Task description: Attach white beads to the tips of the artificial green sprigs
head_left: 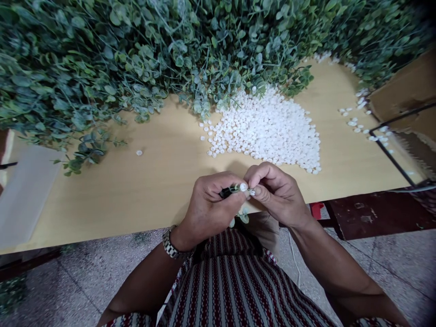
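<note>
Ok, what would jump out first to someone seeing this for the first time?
First the great heap of green leafy sprigs banked along the far side of the wooden table, and the spread of small white pieces just in front of it. Then, at the near edge, the left hand pinching a dark stem against the right hand, with a white piece between their fingertips.

Soft, even light falls from above onto the pale table (136,190), with no hard glare. Faint shadows sit under the foliage (102,68) and beneath the hands. The wide lens bows the table edge and darkens the corners. The far right edge looks slightly smeared, perhaps from lens blur.
</note>
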Tool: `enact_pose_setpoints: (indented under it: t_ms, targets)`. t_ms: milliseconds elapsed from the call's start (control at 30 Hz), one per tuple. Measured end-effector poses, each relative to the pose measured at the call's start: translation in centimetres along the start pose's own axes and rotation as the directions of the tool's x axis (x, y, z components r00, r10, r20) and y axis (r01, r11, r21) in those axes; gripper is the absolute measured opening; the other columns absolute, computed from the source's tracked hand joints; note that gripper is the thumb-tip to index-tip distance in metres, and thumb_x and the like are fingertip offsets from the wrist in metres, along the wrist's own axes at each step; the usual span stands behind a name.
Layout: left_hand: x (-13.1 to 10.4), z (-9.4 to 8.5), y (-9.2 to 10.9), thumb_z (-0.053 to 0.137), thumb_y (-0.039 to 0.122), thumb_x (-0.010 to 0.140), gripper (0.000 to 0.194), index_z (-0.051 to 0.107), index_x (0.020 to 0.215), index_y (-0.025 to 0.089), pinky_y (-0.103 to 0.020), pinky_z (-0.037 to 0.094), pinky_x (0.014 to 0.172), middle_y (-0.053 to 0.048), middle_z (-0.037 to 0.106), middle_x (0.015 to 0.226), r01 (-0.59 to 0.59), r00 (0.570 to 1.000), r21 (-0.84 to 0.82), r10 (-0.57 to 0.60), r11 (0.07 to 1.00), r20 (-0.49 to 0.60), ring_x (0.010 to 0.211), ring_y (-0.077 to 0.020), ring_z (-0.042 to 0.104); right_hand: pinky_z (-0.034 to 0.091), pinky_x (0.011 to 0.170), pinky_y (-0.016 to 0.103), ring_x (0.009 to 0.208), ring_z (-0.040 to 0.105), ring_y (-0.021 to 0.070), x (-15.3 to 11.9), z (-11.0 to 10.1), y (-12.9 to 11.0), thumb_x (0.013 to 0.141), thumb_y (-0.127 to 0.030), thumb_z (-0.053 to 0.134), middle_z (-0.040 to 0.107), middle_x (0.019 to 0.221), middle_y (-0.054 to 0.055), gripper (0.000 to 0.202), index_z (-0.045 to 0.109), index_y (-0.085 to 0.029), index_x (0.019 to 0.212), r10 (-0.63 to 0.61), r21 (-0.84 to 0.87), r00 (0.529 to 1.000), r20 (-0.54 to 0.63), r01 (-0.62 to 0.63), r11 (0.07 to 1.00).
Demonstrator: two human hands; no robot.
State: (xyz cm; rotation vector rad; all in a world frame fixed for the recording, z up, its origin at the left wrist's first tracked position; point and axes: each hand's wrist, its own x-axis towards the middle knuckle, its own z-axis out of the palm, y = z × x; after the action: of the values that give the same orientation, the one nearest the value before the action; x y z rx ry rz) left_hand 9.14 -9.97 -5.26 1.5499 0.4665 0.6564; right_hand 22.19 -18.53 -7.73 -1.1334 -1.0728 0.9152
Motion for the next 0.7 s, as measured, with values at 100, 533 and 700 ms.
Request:
enact_pose_setpoints:
  t_ms: [100, 533, 700]
  targets:
    - [0.0, 0.2, 0.1, 0.06, 0.014, 0.076, 0.009, 0.061, 0.068, 0.015, -0.018, 0.037, 0.044, 0.004, 0.052, 0.057, 0.046, 0.994, -0.003, -0.046, 0.999, -0.1, 0.047, -0.0057, 0.044, 0.043, 0.062, 0.025, 0.07, 0.051, 0.0112, -0.2, 0.3, -0.1, 0.086, -0.021, 0.055, 0.056, 0.083, 0.002, 0.011, 0.059, -0.021, 0.095, -0.127, -0.112, 0.972, -0.2, 0.106, 0.988]
    - [-0.5, 0.6, -0.5, 0.056, 0.022, 0.083, 0.028, 0.046, 0.109, 0.024, -0.023, 0.048, 0.059, 0.001, 0.056, 0.078, -0.05, 0.941, 0.103, 0.081, 0.993, -0.33, 0.064, -0.011, 0.055, 0.043, 0.054, 0.022, 0.059, 0.053, 0.0097, -1.5, 1.3, -1.1, 0.082, -0.016, 0.058, 0.058, 0.066, -0.001, 0.007, 0.059, -0.018, 0.076, -0.16, -0.351, 0.982, -0.098, 0.116, 0.929]
    - [-0.7, -0.4, -0.2, 0.057, 0.01, 0.078, 0.029, 0.058, 0.104, 0.021, -0.039, 0.044, 0.095, -0.009, 0.047, 0.124, -0.343, 0.858, 0.606, 0.503, 0.718, -0.109, 0.12, -0.0251, 0.044, 0.04, 0.047, 0.02, 0.051, 0.047, 0.0079, -0.8, 1.3, -0.9, 0.08, -0.028, 0.064, 0.054, 0.058, -0.003, 0.015, 0.059, -0.017, 0.071, 0.065, -0.112, 0.964, -0.26, -0.097, 0.989]
